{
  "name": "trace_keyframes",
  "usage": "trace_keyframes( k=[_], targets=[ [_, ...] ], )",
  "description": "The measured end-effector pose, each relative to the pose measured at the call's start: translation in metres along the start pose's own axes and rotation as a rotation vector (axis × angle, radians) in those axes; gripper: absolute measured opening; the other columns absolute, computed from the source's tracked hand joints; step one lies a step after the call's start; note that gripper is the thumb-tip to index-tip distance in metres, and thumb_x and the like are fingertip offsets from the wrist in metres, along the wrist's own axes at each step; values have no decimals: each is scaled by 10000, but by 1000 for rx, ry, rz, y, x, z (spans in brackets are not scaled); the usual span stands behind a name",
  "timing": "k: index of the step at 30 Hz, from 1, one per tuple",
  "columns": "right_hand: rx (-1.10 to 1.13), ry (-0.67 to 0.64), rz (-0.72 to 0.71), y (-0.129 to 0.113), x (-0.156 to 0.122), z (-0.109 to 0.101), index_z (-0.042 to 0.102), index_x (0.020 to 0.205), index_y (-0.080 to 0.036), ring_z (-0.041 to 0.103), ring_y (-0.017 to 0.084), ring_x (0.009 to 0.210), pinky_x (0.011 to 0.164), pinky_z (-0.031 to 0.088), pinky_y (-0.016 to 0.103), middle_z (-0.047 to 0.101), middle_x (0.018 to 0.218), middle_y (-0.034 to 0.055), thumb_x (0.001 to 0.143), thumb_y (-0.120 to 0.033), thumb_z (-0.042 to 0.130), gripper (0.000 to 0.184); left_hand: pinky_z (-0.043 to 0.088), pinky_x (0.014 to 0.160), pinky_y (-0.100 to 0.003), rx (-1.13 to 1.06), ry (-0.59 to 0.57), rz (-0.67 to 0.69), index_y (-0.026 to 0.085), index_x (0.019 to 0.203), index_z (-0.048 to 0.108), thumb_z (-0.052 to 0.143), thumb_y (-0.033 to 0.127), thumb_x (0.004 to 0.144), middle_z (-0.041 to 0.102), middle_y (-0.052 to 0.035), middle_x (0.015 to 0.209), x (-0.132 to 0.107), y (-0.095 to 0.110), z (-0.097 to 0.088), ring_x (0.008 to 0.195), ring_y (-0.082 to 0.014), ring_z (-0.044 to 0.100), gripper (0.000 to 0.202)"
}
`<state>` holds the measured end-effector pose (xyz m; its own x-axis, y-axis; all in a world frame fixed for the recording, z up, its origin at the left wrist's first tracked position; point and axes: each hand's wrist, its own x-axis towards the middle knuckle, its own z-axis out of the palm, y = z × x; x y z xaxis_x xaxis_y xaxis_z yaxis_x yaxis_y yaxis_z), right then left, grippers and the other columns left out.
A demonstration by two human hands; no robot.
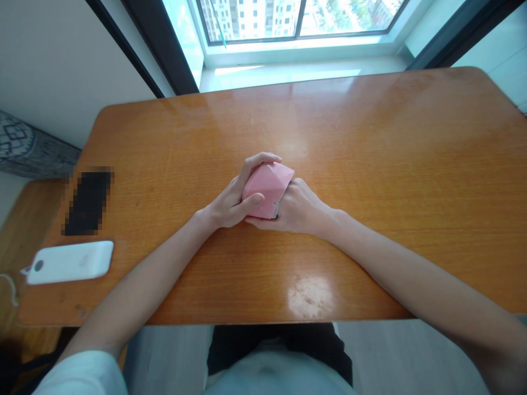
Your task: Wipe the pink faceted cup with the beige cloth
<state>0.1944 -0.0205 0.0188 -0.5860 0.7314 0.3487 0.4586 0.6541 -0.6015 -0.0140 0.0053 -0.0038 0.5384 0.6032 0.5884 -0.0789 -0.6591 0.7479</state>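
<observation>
A small pink pouch-like item [269, 184] is held between both my hands above the middle of the table. Its surface is smooth and creased, and a small grey-and-white patch shows at its lower right edge; its exact kind I cannot make out. My left hand [245, 192] wraps round its left side, fingers over the far edge and thumb pressed on the front. My right hand [296, 206] is closed at its right and lower side. Most of the right fingers are hidden behind, under or inside the pink item.
The wooden table [391, 164] spreads out under my hands. On its left side lie a blurred-out dark rectangle [88, 202] and a white oblong device [72, 262] with a cable at its end. A window [298, 22] stands beyond the far edge.
</observation>
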Motion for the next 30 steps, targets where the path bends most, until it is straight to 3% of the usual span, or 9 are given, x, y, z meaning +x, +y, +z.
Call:
trace_keyframes(
  k=[4,9,12,15,17,20,23,27,30],
  targets=[
    [-119,-22,-90,2,1,0,829,884,-213,641,259,786,691,409,379,797,827,103,875,-716,780,506,552,1231,-523,4,8,-11,308,1617,431,581,717,1039,569,-131,1584,0,1,1,1438,-326,616,724],
    [-65,9,-60,4,1,4,800,854,-214,647,247,780,708,437,386,786,809,89,911,-611,764,403,568,1216,-527,4,-5,-30,311,1625,426,579,732,1035,558,-131,1599,0,3,-1,1411,-327,640,741],
    [92,58,-39,0,2,8,764,890,-222,671,261,847,785,506,416,775,854,75,877,-557,807,338,574,1214,-585,27,1,-30,315,1681,360,559,769,1023,524,-141,1645,1,3,-2,1425,-361,642,824],
    [393,62,39,-9,5,6,725,1005,-235,681,251,934,858,565,423,759,981,61,850,-525,869,359,537,1253,-659,83,35,35,363,1718,278,540,872,970,456,-120,1721,2,2,-1,1506,-407,587,941],
    [631,37,140,-16,6,2,700,1060,-238,660,201,862,771,566,360,719,956,28,866,-510,877,379,515,1271,-678,120,65,71,381,1715,273,491,923,954,427,-105,1745,2,1,0,1558,-420,538,959],
    [885,-37,321,-24,10,-5,669,946,-235,564,137,672,579,457,282,608,762,-37,905,-527,853,347,531,1261,-669,146,77,96,356,1708,306,465,907,977,436,-109,1737,3,2,0,1559,-414,534,929],
    [957,-52,389,-25,13,-9,658,849,-230,531,126,653,562,422,270,586,717,-45,899,-541,859,374,532,1264,-678,151,70,85,332,1701,346,512,863,986,456,-113,1725,2,4,-1,1543,-414,545,906],
    [1049,31,421,-23,16,-10,717,974,-232,605,145,772,685,522,275,678,838,-19,883,-539,879,359,476,1317,-686,164,56,57,378,1714,319,525,864,984,442,-91,1748,2,7,-1,1602,-412,491,901],
    [1109,65,476,-22,17,-7,701,1090,-247,657,174,823,710,578,293,721,920,9,928,-629,788,424,442,1335,-697,173,38,89,367,1722,308,572,811,996,446,-108,1743,3,7,-1,1624,-414,459,891]
  ],
)
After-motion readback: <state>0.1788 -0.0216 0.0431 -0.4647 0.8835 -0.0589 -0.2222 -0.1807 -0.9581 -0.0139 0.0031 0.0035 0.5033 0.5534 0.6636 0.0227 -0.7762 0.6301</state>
